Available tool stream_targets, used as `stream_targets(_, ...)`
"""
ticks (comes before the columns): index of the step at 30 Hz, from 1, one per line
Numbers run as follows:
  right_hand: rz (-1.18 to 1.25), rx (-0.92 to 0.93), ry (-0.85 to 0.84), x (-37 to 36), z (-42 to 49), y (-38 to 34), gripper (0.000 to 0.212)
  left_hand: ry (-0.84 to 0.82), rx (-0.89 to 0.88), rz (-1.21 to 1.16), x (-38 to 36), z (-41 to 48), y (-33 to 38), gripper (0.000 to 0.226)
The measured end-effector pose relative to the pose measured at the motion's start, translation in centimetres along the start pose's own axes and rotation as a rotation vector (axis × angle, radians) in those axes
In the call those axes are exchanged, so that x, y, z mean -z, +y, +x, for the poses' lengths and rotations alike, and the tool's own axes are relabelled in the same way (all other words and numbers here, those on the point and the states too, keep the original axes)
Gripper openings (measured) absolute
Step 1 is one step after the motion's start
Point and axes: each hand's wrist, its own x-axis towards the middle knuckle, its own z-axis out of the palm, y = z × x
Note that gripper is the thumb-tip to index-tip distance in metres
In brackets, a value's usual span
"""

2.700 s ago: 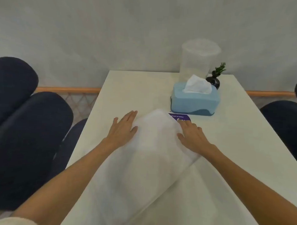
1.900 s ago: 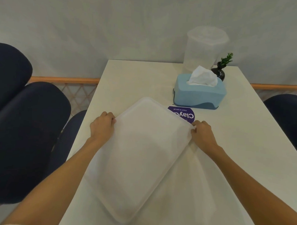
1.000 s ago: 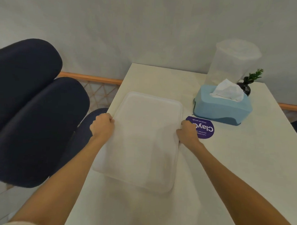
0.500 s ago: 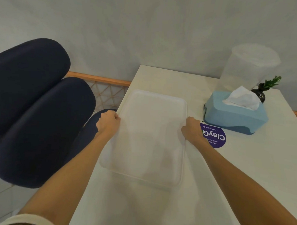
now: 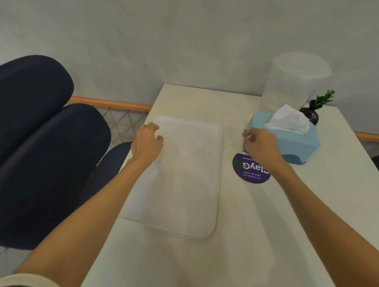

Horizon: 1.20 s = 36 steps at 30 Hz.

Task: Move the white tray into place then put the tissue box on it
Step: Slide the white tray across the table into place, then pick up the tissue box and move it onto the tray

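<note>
Head view: tray (image 5: 183, 175) lay flat on table (image 5: 223, 262), empty. Left hand (image 5: 147, 144) loosely curled over its 10 o'clock corner, gripping nothing. Right hand (image 5: 261, 146), half-open, touched tissue box (image 5: 296, 145) at tray's 2 o'clock.

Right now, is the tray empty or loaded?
Empty. The tray lies flat on the table, bare inside; the tissue box stands beside it, apart.
</note>
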Motion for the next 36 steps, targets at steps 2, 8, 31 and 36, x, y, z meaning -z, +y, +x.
stream_targets(2,0.009,0.040,0.130,3.3,0.9,1.1,0.028,-0.022,-0.049,-0.102,-1.0,0.1,3.4,0.032)
stream_targets(8,-0.037,-0.009,0.348,9.6,3.1,7.5,0.032,-0.150,-0.083,-0.388,-6.1,-1.4,13.9,0.032)
stream_targets(31,0.600,-0.438,-0.246,8.3,6.5,18.7,0.054,-0.461,0.440,-0.569,-17.6,-2.1,22.7,0.060)
stream_targets(36,0.627,-0.431,-0.231,8.3,6.3,18.9,0.056,-0.499,0.438,-0.608,-17.3,-2.8,23.0,0.056)
